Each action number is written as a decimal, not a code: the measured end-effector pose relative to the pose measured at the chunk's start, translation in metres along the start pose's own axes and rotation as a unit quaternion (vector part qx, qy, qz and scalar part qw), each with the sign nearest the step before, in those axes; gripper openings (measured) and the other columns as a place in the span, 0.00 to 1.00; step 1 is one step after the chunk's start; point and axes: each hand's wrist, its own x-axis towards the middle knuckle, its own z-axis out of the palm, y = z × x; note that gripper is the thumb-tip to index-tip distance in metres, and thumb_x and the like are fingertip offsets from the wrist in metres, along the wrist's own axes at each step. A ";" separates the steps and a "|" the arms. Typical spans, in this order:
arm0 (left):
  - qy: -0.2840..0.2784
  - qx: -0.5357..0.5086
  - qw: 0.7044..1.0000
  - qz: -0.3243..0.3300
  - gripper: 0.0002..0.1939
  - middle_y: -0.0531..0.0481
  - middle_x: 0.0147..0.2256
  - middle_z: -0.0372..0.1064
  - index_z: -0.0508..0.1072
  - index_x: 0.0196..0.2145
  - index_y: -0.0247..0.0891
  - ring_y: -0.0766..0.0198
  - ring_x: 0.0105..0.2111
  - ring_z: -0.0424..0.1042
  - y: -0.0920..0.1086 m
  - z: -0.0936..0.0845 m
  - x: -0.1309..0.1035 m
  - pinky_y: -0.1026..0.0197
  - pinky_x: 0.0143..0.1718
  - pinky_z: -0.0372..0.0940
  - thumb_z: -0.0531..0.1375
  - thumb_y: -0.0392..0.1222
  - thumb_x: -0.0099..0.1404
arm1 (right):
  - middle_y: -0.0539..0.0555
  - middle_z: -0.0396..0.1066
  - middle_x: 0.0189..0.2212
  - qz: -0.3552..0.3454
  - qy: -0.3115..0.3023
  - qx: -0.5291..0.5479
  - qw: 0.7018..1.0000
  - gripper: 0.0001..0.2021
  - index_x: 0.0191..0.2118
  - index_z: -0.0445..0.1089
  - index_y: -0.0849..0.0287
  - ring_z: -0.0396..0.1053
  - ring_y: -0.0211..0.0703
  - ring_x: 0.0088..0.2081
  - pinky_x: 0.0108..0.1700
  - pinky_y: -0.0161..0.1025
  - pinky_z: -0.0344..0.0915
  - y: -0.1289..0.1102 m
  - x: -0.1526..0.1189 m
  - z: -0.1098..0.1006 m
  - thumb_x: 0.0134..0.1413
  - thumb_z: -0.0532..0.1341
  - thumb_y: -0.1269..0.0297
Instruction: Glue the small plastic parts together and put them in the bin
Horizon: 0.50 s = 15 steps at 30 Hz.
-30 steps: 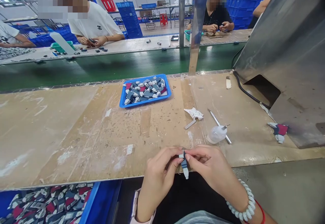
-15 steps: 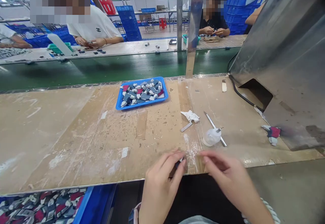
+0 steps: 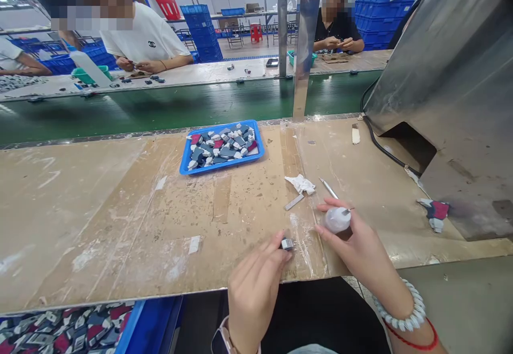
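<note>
My left hand (image 3: 256, 284) pinches a small grey and dark part (image 3: 287, 244) against the worn wooden bench top (image 3: 120, 220), near its front edge. My right hand (image 3: 356, 244) reaches forward and its fingers close around a small translucent glue bottle (image 3: 337, 219) with a thin metal nozzle. A metal rod (image 3: 328, 187) lies just behind that bottle. A crumpled white scrap (image 3: 301, 184) and a short metal strip (image 3: 294, 202) lie between the two hands and the blue tray (image 3: 184, 166).
The blue tray holds several grey, dark and red parts. A blue bin (image 3: 132, 324) of similar parts sits below the bench at left. A steel machine housing (image 3: 452, 86) fills the right, with a cable (image 3: 380, 145). Other people work across a green conveyor (image 3: 160, 108).
My right hand let go of the part, moved forward and right and took hold of the glue bottle. My left hand set the part down on the bench and keeps pinching it.
</note>
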 end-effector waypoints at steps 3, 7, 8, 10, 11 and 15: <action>0.043 0.020 0.999 0.024 0.20 0.43 0.48 0.79 0.77 0.47 0.35 0.55 0.50 0.78 -0.002 0.003 -0.009 0.57 0.50 0.75 0.64 0.19 0.60 | 0.58 0.71 0.56 -0.014 0.011 0.016 1.000 0.19 0.54 0.67 0.53 0.69 0.53 0.58 0.56 0.50 0.67 0.002 -0.003 0.000 0.61 0.65 0.52; 0.053 0.019 0.998 0.022 0.26 0.44 0.48 0.78 0.76 0.51 0.36 0.53 0.51 0.77 -0.005 0.006 -0.016 0.54 0.50 0.76 0.63 0.16 0.59 | 0.56 0.76 0.49 -0.039 0.053 0.170 0.983 0.23 0.53 0.56 0.52 0.75 0.45 0.51 0.50 0.40 0.72 0.002 -0.013 0.006 0.59 0.69 0.61; 0.051 0.016 0.998 0.018 0.26 0.45 0.48 0.78 0.76 0.51 0.37 0.53 0.51 0.77 -0.005 0.006 -0.017 0.54 0.50 0.75 0.63 0.16 0.59 | 0.55 0.77 0.48 -0.045 0.056 0.205 0.976 0.24 0.51 0.54 0.51 0.75 0.43 0.49 0.49 0.38 0.73 0.002 -0.015 0.008 0.58 0.70 0.64; 0.049 0.011 0.999 0.015 0.26 0.45 0.48 0.78 0.77 0.51 0.36 0.54 0.51 0.77 -0.004 0.006 -0.015 0.54 0.50 0.75 0.63 0.16 0.59 | 0.53 0.77 0.45 -0.051 0.053 0.241 0.968 0.25 0.48 0.52 0.49 0.76 0.41 0.45 0.46 0.35 0.73 0.002 -0.018 0.010 0.57 0.71 0.66; 0.053 0.009 0.998 0.013 0.25 0.44 0.48 0.78 0.77 0.50 0.35 0.54 0.51 0.77 -0.003 0.006 -0.014 0.54 0.50 0.75 0.64 0.16 0.58 | 0.52 0.78 0.43 -0.047 0.053 0.251 0.966 0.24 0.48 0.53 0.49 0.77 0.41 0.43 0.44 0.35 0.73 0.002 -0.020 0.010 0.57 0.70 0.66; 0.072 -0.001 0.997 -0.008 0.21 0.45 0.46 0.78 0.79 0.47 0.34 0.57 0.49 0.77 0.001 0.006 -0.009 0.57 0.50 0.74 0.65 0.17 0.59 | 0.53 0.75 0.42 -0.010 0.083 0.256 0.963 0.21 0.56 0.59 0.47 0.74 0.42 0.38 0.42 0.38 0.71 -0.002 -0.024 0.008 0.63 0.65 0.53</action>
